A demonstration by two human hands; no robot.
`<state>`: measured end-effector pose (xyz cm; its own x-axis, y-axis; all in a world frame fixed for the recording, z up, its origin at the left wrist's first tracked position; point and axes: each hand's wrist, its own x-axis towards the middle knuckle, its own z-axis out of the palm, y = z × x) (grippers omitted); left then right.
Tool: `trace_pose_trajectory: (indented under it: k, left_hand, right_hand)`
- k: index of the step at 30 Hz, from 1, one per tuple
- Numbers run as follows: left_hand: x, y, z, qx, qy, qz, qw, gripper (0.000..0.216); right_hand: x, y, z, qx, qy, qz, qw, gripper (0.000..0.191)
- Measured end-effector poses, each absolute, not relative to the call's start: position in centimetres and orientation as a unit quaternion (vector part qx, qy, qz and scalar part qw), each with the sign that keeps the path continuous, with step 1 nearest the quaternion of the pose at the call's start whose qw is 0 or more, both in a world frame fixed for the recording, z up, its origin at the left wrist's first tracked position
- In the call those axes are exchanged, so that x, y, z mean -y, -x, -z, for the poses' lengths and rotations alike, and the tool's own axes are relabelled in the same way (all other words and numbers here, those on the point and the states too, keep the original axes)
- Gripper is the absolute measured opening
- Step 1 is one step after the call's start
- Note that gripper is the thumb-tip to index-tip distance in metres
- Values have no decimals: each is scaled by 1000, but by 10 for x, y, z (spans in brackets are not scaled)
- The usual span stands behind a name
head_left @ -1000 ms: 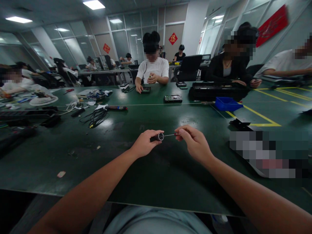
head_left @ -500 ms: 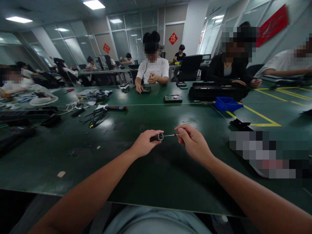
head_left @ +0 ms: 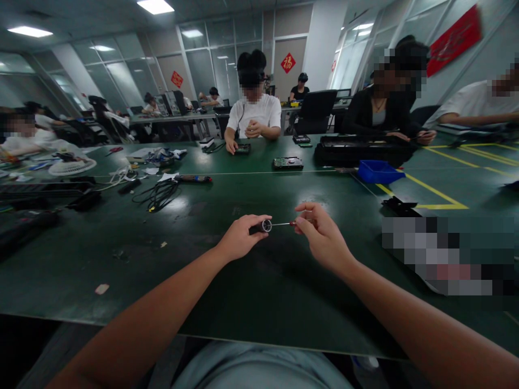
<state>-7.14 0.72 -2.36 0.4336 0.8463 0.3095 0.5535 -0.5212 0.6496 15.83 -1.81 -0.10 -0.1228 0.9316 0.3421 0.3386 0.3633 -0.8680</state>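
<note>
My left hand (head_left: 240, 237) is closed round a dark cylindrical part (head_left: 265, 226), with its pale ring-shaped end turned to the right. Its other end is hidden by my fingers. Between thumb and fingers, my right hand (head_left: 322, 232) grips a screwdriver (head_left: 281, 223) with a red handle and a thin metal shaft. The shaft points left and its tip reaches the ringed end; whether it sits inside a screw cannot be made out. Both hands are above the green table (head_left: 259, 302).
A cable bundle (head_left: 160, 194) and a dark pen-shaped tool (head_left: 194, 179) lie left of centre. Further off are a hard drive (head_left: 287, 163), a blue bin (head_left: 379, 173) and a long black housing (head_left: 360, 151). A co-worker (head_left: 253, 116) sits opposite.
The index finger of my right hand has lifted a little off the screwdriver handle. My left hand and the cylindrical part have barely moved.
</note>
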Motion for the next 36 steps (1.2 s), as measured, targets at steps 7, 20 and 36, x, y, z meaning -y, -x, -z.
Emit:
trace_pose_trajectory:
  k: [7, 20, 36]
  left_hand:
    - [-8, 71, 25, -425, -819, -307, 231, 43]
    - [-7, 71, 24, -426, -817, -312, 232, 43]
    - [-9, 71, 25, -427, -814, -314, 239, 43]
  right_hand:
    - [16, -158, 1, 675, 465, -324, 472, 21]
    - [19, -158, -3, 682, 465, -335, 454, 21]
    - [15, -156, -2, 660, 460, -348, 482, 28]
